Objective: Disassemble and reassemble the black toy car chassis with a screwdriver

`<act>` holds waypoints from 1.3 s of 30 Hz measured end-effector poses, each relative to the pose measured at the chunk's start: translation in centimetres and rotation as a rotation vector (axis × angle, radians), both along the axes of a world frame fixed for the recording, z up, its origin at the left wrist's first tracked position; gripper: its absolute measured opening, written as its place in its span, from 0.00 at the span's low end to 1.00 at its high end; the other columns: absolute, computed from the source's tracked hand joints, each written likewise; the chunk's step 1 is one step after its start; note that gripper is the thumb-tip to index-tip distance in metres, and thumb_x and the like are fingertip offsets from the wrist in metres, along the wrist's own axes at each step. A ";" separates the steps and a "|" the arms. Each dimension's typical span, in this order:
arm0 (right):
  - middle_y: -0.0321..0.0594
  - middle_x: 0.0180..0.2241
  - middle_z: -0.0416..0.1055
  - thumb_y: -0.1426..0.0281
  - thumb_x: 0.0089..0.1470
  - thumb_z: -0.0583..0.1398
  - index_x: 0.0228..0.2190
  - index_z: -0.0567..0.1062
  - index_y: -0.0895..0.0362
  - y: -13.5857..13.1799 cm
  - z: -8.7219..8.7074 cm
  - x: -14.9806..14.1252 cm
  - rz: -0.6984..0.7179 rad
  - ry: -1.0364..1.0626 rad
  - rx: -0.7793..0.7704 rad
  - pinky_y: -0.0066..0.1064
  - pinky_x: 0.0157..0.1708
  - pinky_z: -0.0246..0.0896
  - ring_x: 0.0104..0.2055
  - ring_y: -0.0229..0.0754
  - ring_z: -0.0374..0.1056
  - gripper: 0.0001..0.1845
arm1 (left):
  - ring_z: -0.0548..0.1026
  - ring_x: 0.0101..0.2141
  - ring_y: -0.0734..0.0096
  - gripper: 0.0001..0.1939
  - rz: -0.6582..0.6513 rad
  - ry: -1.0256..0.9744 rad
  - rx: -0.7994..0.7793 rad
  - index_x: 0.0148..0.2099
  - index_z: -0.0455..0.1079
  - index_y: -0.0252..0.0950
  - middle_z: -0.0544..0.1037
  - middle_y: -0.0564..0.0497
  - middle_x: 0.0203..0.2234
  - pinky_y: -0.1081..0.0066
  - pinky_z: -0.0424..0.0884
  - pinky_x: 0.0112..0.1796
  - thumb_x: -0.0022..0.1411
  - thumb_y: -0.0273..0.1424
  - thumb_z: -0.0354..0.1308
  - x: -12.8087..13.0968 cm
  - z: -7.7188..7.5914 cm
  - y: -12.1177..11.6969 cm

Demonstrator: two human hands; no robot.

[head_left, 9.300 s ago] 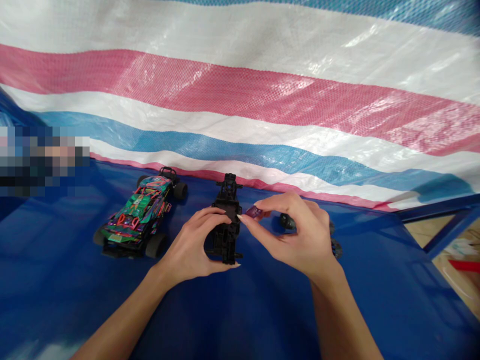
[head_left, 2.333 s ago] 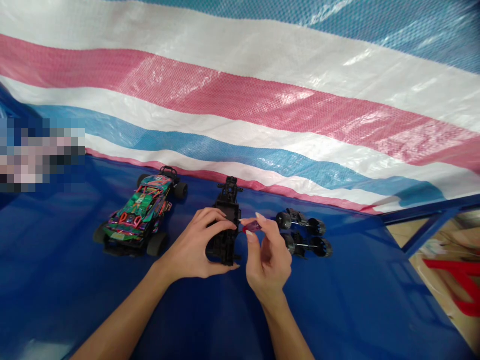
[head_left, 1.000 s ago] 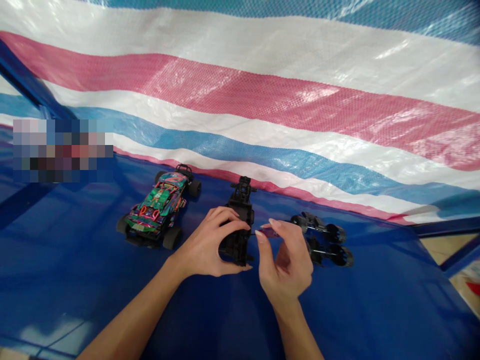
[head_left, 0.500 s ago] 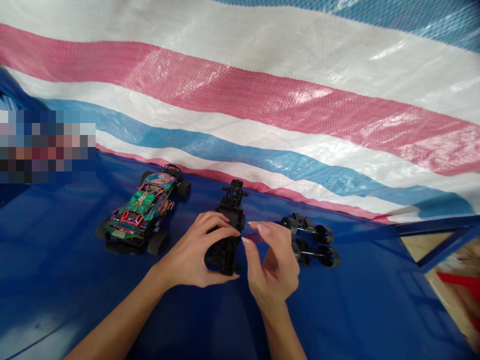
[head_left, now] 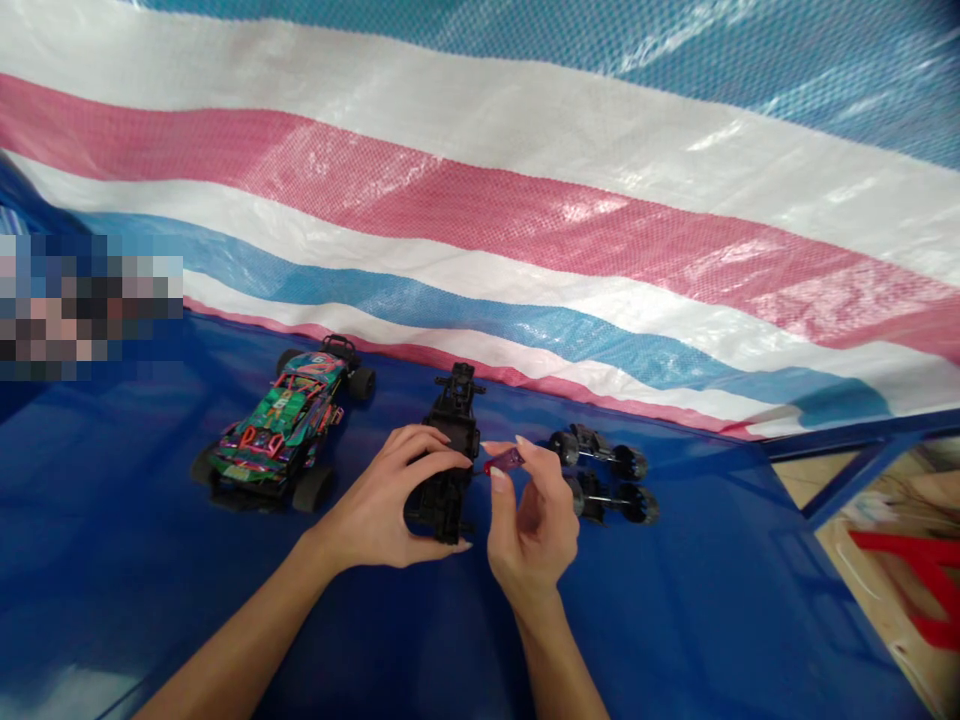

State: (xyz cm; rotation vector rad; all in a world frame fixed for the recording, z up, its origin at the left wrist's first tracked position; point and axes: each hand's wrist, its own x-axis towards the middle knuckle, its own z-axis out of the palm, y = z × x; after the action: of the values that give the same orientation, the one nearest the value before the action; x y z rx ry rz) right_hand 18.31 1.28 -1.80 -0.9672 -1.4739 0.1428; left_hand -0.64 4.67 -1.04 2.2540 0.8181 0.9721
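A black toy-car chassis lies lengthwise on the blue table, its near part partly covered by my fingers. My left hand grips it from the left, thumb at the near end and fingers over the top. Between the thumb and fingertips of my right hand is a small screwdriver with a translucent red-purple handle. It points left at the chassis's right side; whether its tip touches a screw is too small to tell.
A toy car with a colourful green body stands left of the chassis. Two black axle assemblies with wheels lie to the right. A striped plastic sheet hangs behind the blue table. A blue metal frame borders the right side.
The view has shifted slightly. My right fingers have changed their pose around the screwdriver, and more of its handle shows now. My left hand keeps its grip on the chassis.
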 end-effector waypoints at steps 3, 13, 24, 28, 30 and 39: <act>0.45 0.46 0.79 0.85 0.59 0.64 0.61 0.72 0.51 0.1 0.5 0.2 0.057 -0.021 0.035 0.47 0.44 0.79 0.46 0.47 0.78 0.32 | 0.74 0.58 0.46 0.36 0.004 0.005 -0.014 0.62 0.70 0.42 0.78 0.41 0.52 0.47 0.73 0.59 0.54 0.40 0.77 0.1 0.0 0.0; 0.39 0.39 0.76 0.81 0.58 0.69 0.57 0.75 0.49 0.4 2.1 0.1 -0.031 -0.023 0.086 0.41 0.37 0.78 0.40 0.44 0.75 0.29 | 0.74 0.58 0.45 0.37 0.005 0.042 -0.002 0.62 0.70 0.42 0.78 0.41 0.51 0.46 0.74 0.59 0.53 0.41 0.78 0.1 0.5 0.1; 0.47 0.48 0.83 0.86 0.60 0.63 0.67 0.68 0.52 -0.2 0.4 -0.7 -0.057 0.080 -0.024 0.45 0.47 0.81 0.47 0.47 0.82 0.37 | 0.73 0.59 0.45 0.39 -0.014 0.013 -0.019 0.64 0.68 0.43 0.78 0.41 0.53 0.47 0.73 0.60 0.53 0.40 0.78 -0.1 0.2 0.3; 0.46 0.47 0.81 0.85 0.60 0.64 0.62 0.73 0.50 0.2 1.1 0.2 -0.010 0.011 -0.001 0.47 0.44 0.80 0.46 0.48 0.79 0.32 | 0.73 0.59 0.45 0.40 -0.006 0.020 -0.026 0.65 0.67 0.44 0.78 0.41 0.53 0.47 0.73 0.61 0.53 0.40 0.78 -0.2 0.3 0.1; 0.43 0.44 0.80 0.83 0.59 0.66 0.59 0.74 0.48 0.5 1.6 0.5 -0.009 0.008 0.020 0.46 0.41 0.79 0.44 0.47 0.77 0.30 | 0.74 0.59 0.45 0.41 0.002 0.028 -0.025 0.65 0.68 0.44 0.78 0.41 0.52 0.47 0.73 0.61 0.52 0.40 0.79 -0.1 0.3 0.1; 0.38 0.38 0.77 0.85 0.57 0.68 0.61 0.73 0.48 0.8 2.0 -0.1 -0.032 0.033 0.047 0.43 0.36 0.79 0.39 0.44 0.74 0.35 | 0.75 0.58 0.45 0.40 0.022 0.032 0.008 0.65 0.68 0.43 0.79 0.42 0.51 0.47 0.72 0.61 0.54 0.41 0.78 0.0 -0.1 -0.1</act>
State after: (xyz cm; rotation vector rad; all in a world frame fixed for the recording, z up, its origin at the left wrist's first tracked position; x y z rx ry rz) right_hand 18.20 2.09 0.25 -0.9459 -1.4252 0.1007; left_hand -0.61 4.55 -1.15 2.2775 0.8559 0.9532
